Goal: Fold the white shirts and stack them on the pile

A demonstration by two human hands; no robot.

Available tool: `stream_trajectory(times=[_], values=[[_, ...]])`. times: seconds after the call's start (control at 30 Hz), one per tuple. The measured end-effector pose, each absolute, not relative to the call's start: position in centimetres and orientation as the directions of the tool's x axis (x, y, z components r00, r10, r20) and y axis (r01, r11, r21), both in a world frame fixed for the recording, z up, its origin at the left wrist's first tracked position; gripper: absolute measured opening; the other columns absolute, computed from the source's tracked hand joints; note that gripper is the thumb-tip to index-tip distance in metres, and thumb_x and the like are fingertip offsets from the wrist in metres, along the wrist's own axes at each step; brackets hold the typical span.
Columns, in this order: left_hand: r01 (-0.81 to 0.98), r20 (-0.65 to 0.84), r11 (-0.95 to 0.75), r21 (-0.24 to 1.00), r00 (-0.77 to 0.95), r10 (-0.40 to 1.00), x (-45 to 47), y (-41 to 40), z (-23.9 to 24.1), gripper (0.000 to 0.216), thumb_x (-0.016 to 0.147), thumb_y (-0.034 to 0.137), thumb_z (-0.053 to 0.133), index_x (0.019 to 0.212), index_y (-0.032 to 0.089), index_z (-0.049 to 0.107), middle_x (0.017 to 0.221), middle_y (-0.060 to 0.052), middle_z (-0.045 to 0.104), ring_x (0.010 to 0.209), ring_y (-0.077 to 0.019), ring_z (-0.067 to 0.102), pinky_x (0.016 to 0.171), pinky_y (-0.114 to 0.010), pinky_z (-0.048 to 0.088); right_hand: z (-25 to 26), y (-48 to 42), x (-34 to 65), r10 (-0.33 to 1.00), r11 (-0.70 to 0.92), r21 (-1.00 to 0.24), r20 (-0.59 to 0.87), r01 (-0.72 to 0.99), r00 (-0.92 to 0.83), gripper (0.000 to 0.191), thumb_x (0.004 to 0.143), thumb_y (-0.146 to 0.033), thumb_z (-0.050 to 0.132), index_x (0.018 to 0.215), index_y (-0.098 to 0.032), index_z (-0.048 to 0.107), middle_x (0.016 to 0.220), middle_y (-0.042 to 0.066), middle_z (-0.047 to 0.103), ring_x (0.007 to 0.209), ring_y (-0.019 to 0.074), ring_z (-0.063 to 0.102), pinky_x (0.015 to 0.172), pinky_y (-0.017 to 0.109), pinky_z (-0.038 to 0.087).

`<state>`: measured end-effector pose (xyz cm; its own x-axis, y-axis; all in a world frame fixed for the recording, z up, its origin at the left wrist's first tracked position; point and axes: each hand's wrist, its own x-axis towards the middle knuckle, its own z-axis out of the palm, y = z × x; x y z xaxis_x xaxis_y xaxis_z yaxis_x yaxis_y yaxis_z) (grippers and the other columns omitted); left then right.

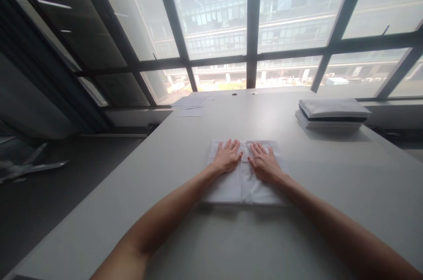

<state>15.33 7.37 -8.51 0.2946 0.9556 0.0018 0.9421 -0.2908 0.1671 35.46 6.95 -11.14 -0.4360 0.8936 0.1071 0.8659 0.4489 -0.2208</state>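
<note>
A folded white cloth (pixel 243 189) lies flat on the white table (pixel 185 227) in front of me. My left hand (pixel 228 156) rests palm down on the cloth's far left part, fingers stretched out and together. Beside it my right hand (pixel 263 163) lies palm down on the far right part, fingers also extended. The two hands sit side by side with a narrow gap between them. Neither hand holds anything.
A stack of folded cloths (pixel 332 112), white with a dark layer, sits at the table's far right. Loose white sheets (pixel 190 104) lie at the far left corner. Large windows stand behind the table. The table's left edge drops to a dark floor (pixel 49 192).
</note>
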Motion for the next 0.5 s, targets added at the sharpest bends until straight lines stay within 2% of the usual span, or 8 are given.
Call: stream_trajectory(times=[0.17,0.27,0.37,0.5], values=[[0.924,-0.105,-0.294,0.243,0.327,0.939,15.1,5.7,-6.6,0.060,0.110,0.044,0.020,0.166,0.021,0.026,0.173,-0.013,0.018,0.160,-0.0350,0.013,0.122,-0.068,0.016,-11.0,6.9,35.4,0.889,0.458,-0.233,0.114,0.858,-0.444,0.063,0.108,-0.039,0.028,0.165,-0.013,0.029,0.171,0.014,0.025,0.160,0.0290,0.019,0.125,0.063,0.013],[0.912,-0.050,-0.347,0.217,0.366,0.929,15.5,3.5,-7.1,0.061,0.110,0.047,0.022,0.164,0.020,0.031,0.172,-0.013,0.024,0.160,-0.0342,0.016,0.124,-0.066,0.015,-10.9,6.9,35.4,0.889,0.457,-0.232,0.134,0.859,-0.437,0.061,0.108,-0.037,0.029,0.164,-0.012,0.031,0.170,0.015,0.028,0.159,0.0301,0.020,0.124,0.063,0.015],[0.915,0.031,-0.371,0.157,0.371,0.928,16.2,1.8,-8.9,0.061,0.109,0.047,0.028,0.163,0.018,0.035,0.169,-0.014,0.030,0.159,-0.0347,0.020,0.125,-0.064,0.015,-10.3,6.3,35.4,0.887,0.456,-0.216,0.190,0.864,-0.421,0.058,0.106,-0.032,0.032,0.159,-0.010,0.040,0.168,0.017,0.034,0.157,0.0310,0.025,0.125,0.059,0.018],[0.916,0.119,-0.384,0.117,0.371,0.921,16.6,1.3,-10.4,0.059,0.110,0.043,0.028,0.162,0.016,0.035,0.169,-0.015,0.032,0.159,-0.0340,0.021,0.125,-0.063,0.018,-9.3,4.1,34.9,0.850,0.477,-0.142,0.326,0.868,-0.413,0.055,0.104,-0.028,0.036,0.155,-0.010,0.048,0.166,0.018,0.036,0.158,0.0331,0.022,0.127,0.055,0.013]])
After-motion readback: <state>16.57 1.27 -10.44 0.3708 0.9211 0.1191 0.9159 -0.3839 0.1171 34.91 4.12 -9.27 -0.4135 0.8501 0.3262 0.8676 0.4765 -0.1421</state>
